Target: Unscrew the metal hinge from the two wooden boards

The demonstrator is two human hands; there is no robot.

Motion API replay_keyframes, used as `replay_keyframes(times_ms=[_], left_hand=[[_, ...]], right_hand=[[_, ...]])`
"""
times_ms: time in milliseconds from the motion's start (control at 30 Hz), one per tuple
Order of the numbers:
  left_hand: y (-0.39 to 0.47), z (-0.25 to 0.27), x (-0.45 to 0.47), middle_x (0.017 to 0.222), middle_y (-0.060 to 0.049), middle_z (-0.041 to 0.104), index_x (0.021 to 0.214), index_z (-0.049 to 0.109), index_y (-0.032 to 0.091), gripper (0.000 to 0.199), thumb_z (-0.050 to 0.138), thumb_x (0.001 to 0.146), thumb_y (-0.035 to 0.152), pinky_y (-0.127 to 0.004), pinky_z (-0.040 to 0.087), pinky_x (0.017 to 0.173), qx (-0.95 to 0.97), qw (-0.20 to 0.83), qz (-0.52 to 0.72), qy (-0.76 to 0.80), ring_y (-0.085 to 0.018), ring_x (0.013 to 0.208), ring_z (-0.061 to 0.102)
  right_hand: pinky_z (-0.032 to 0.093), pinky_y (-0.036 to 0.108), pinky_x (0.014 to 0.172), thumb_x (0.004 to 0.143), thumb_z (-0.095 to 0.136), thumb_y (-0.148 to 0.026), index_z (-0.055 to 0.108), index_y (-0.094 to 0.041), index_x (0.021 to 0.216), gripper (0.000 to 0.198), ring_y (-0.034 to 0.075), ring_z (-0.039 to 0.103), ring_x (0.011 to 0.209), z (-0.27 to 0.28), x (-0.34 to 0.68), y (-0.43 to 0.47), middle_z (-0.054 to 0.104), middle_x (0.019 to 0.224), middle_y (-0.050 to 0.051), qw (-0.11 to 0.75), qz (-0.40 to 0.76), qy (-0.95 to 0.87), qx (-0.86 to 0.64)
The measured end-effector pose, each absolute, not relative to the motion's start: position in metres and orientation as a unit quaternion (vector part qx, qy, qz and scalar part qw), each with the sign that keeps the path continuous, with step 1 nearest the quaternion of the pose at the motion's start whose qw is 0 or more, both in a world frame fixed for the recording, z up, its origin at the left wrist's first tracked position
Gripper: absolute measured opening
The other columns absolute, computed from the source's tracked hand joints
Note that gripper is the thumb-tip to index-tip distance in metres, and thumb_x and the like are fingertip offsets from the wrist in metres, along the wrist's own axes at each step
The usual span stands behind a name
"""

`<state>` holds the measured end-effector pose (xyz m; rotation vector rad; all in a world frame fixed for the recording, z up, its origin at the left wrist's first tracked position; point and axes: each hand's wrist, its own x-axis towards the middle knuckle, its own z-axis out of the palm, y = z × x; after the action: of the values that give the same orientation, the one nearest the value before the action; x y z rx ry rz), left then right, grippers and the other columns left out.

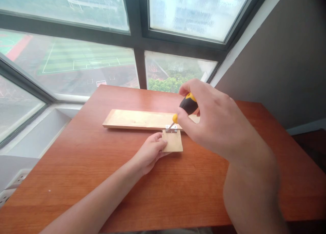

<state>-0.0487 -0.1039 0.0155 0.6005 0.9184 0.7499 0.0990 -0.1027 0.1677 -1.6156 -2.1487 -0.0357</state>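
Observation:
My right hand (211,115) grips a screwdriver (188,104) with a black and yellow handle. The screwdriver slants down to the left, its tip at a small metal hinge (172,129). That hinge spans the edge of a long pale wooden board (137,119) and a small square wooden piece (173,141). Holding the small piece from its left side is my left hand (151,150), thumb on top and fingers beneath. Part of the long board's right end is hidden behind my right hand. Whether a screw sits under the tip is too small to tell.
All of this is on a reddish-brown wooden table (122,200). Large windows (94,60) with dark frames stand beyond the table's far edge. A grey wall (287,64) rises at the right, and wall sockets (19,178) are at the lower left.

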Motion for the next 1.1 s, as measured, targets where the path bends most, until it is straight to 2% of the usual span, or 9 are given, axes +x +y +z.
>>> replay_keyframes(times_ms=[133, 233, 333, 467, 533, 633, 733, 900, 1100], left_hand=[[-0.1047, 0.0163, -0.0485, 0.103, -0.011, 0.069, 0.099, 0.058, 0.014, 0.018, 0.062, 0.082, 0.010, -0.035, 0.058, 0.083, 0.275, 0.786, 0.349, 0.430, -0.021, 0.095, 0.069], [-0.1045, 0.0178, -0.0482, 0.103, -0.010, 0.070, 0.099, 0.058, 0.015, 0.020, 0.064, 0.080, 0.011, -0.035, 0.058, 0.083, 0.274, 0.786, 0.348, 0.431, -0.022, 0.095, 0.069], [-0.1034, 0.0185, -0.0487, 0.105, -0.010, 0.070, 0.098, 0.059, 0.015, 0.021, 0.066, 0.079, 0.012, -0.036, 0.058, 0.085, 0.279, 0.791, 0.341, 0.425, -0.022, 0.097, 0.069], [-0.1031, 0.0167, -0.0496, 0.107, -0.011, 0.069, 0.100, 0.059, 0.015, 0.021, 0.065, 0.080, 0.013, -0.036, 0.058, 0.086, 0.277, 0.791, 0.345, 0.423, -0.022, 0.099, 0.069], [-0.1031, 0.0159, -0.0499, 0.107, -0.011, 0.070, 0.100, 0.060, 0.015, 0.022, 0.066, 0.079, 0.013, -0.037, 0.058, 0.086, 0.276, 0.791, 0.348, 0.422, -0.023, 0.099, 0.069], [-0.1027, 0.0162, -0.0500, 0.107, -0.011, 0.070, 0.099, 0.061, 0.016, 0.023, 0.068, 0.077, 0.014, -0.038, 0.057, 0.087, 0.277, 0.794, 0.344, 0.419, -0.024, 0.101, 0.068], [-0.1024, 0.0166, -0.0500, 0.108, -0.011, 0.070, 0.101, 0.061, 0.016, 0.024, 0.068, 0.078, 0.015, -0.038, 0.057, 0.088, 0.281, 0.796, 0.339, 0.416, -0.024, 0.102, 0.068], [-0.1029, 0.0152, -0.0499, 0.110, -0.012, 0.069, 0.102, 0.061, 0.015, 0.023, 0.065, 0.080, 0.013, -0.036, 0.057, 0.087, 0.280, 0.792, 0.345, 0.419, -0.023, 0.102, 0.068], [-0.1023, 0.0160, -0.0498, 0.109, -0.011, 0.069, 0.103, 0.062, 0.016, 0.026, 0.068, 0.078, 0.014, -0.038, 0.058, 0.088, 0.285, 0.794, 0.340, 0.417, -0.024, 0.103, 0.067]], right_hand=[[0.033, 0.031, 0.060, 0.090, 0.052, -0.034, 0.059, -0.021, 0.089, 0.015, 0.015, 0.052, 0.064, 0.1665, 0.0993, -0.1005, 0.062, 0.073, 0.000, 0.225, -0.056, -0.758, -0.610], [0.038, 0.031, 0.065, 0.084, 0.049, -0.017, 0.058, -0.021, 0.100, 0.018, 0.016, 0.057, 0.075, 0.1673, 0.1019, -0.1015, 0.066, 0.094, 0.003, 0.234, -0.005, -0.788, -0.569], [0.041, 0.031, 0.067, 0.081, 0.053, -0.017, 0.055, -0.021, 0.113, 0.032, 0.017, 0.059, 0.082, 0.1672, 0.1030, -0.1023, 0.064, 0.109, 0.005, 0.238, 0.028, -0.803, -0.545], [0.038, 0.031, 0.063, 0.089, 0.055, -0.037, 0.060, -0.021, 0.098, 0.019, 0.016, 0.056, 0.067, 0.1648, 0.0995, -0.0988, 0.065, 0.084, 0.002, 0.244, -0.035, -0.770, -0.589], [0.036, 0.031, 0.062, 0.091, 0.052, -0.033, 0.060, -0.021, 0.092, 0.015, 0.015, 0.054, 0.064, 0.1646, 0.0981, -0.0977, 0.063, 0.075, 0.001, 0.242, -0.055, -0.762, -0.598], [0.037, 0.030, 0.063, 0.084, 0.051, -0.019, 0.060, -0.021, 0.101, 0.019, 0.015, 0.055, 0.070, 0.1663, 0.0986, -0.0992, 0.065, 0.086, 0.001, 0.243, -0.026, -0.781, -0.575], [0.038, 0.029, 0.063, 0.082, 0.053, -0.021, 0.057, -0.022, 0.111, 0.029, 0.015, 0.056, 0.073, 0.1678, 0.0996, -0.1004, 0.066, 0.099, 0.003, 0.239, 0.005, -0.794, -0.560], [0.034, 0.030, 0.061, 0.090, 0.051, -0.034, 0.061, -0.021, 0.092, 0.016, 0.015, 0.053, 0.063, 0.1664, 0.0981, -0.0973, 0.063, 0.073, 0.001, 0.238, -0.062, -0.757, -0.605], [0.040, 0.031, 0.065, 0.083, 0.052, -0.020, 0.057, -0.021, 0.109, 0.027, 0.016, 0.058, 0.075, 0.1662, 0.0982, -0.1002, 0.067, 0.099, 0.004, 0.247, -0.001, -0.789, -0.563]])
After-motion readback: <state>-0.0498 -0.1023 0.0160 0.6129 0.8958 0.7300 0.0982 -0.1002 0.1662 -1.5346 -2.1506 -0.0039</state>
